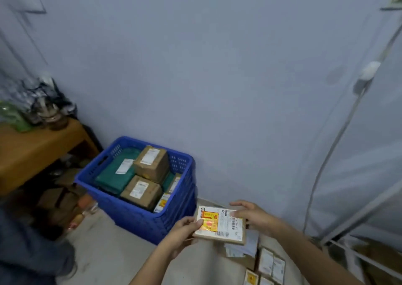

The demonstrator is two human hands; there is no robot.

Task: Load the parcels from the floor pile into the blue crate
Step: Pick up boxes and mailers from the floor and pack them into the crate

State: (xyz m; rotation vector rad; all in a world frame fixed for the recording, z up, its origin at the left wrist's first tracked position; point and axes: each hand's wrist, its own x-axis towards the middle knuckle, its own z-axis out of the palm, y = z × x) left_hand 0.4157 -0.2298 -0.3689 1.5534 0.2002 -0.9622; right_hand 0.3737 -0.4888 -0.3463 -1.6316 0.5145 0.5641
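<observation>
Pale blue-grey walls met at a corner behind the blue crate (139, 215), which stood on the concrete floor (113, 260) just beside a wooden tabletop (32, 152) carrying blurred clutter. The crate was already well filled: two brown cartons (151, 164) sat on a green bagged parcel (114, 177), and further labelled items stood on edge along the near-right wall. A flat labelled parcel (220, 225) was held in the air just to the right of the crate, at about the level of its near rim. The left hand (185, 233) pinched the parcel's left edge, thumb on the label; the right hand (253, 218) lay with loosely extended fingers on the far-right corner, steadying rather than gripping. The remaining floor pile (258, 263) lay below and to the right. Judged risks were as follows. A one-edge pinch gave little control, so the parcel could tilt or slip if the right hand released early. Free space in the crate appeared limited, so a parcel laid on top could slide off the uneven cartons or overhang the rim. Forcing it into a gap could bend it or displace the upright items.
</observation>
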